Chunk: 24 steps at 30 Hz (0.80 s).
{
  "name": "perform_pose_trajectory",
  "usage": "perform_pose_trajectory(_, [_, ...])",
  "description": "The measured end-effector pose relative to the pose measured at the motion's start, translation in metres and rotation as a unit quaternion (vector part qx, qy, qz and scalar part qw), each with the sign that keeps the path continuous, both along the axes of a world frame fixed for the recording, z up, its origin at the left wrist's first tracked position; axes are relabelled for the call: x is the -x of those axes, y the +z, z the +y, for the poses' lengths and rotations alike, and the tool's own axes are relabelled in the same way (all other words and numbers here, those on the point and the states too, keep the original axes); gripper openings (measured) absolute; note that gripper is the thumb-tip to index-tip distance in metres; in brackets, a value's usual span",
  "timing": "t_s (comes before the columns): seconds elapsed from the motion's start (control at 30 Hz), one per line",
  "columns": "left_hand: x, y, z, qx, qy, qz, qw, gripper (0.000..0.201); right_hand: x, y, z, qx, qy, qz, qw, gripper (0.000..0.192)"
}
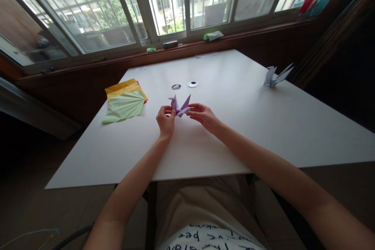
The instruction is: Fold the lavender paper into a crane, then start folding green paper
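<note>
A small purple folded paper figure (pixel 179 106) with pointed tips is held just above the white table (pixel 234 125). My left hand (pixel 165 120) pinches its left side with thumb and fingers. From the right, my right hand (pixel 202 115) grips the other side with its fingertips. Both hands meet at the middle of the table, in front of me.
A stack of creased paper sheets, green (pixel 124 107) over yellow (pixel 123 87) and red, lies at the left. Two small round discs (pixel 192 84) sit beyond the hands. A pale folded paper figure (pixel 275 76) stands at the far right edge. Small items rest on the window sill.
</note>
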<state>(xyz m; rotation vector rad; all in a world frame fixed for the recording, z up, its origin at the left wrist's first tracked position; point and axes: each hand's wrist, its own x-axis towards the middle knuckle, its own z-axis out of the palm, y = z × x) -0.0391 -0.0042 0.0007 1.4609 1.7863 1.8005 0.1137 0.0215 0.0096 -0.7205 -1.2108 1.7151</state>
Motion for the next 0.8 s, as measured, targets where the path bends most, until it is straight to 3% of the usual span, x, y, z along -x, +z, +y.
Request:
perform_pose_trajectory(0.23, [0.001, -0.001, 0.001, 0.012, -0.003, -0.011, 1.0, 0.008, 0.005, 0.001, -0.003, -0.156, -0.1, -0.027, 0.982, 0.024])
perform_pose_trajectory(0.43, [0.001, 0.0, 0.001, 0.016, 0.0, -0.014, 1.0, 0.007, 0.007, 0.0, -0.006, -0.278, -0.174, -0.117, 0.937, 0.014])
perform_pose_trajectory(0.6, [0.0, 0.0, 0.0, 0.019, -0.002, -0.015, 1.0, 0.008, 0.007, 0.003, -0.012, -0.307, -0.196, -0.173, 0.915, 0.008])
perform_pose_trajectory(0.8, [0.0, -0.001, 0.001, 0.025, -0.013, -0.018, 0.999, 0.009, 0.006, 0.004, -0.013, -0.307, -0.192, -0.181, 0.914, 0.007])
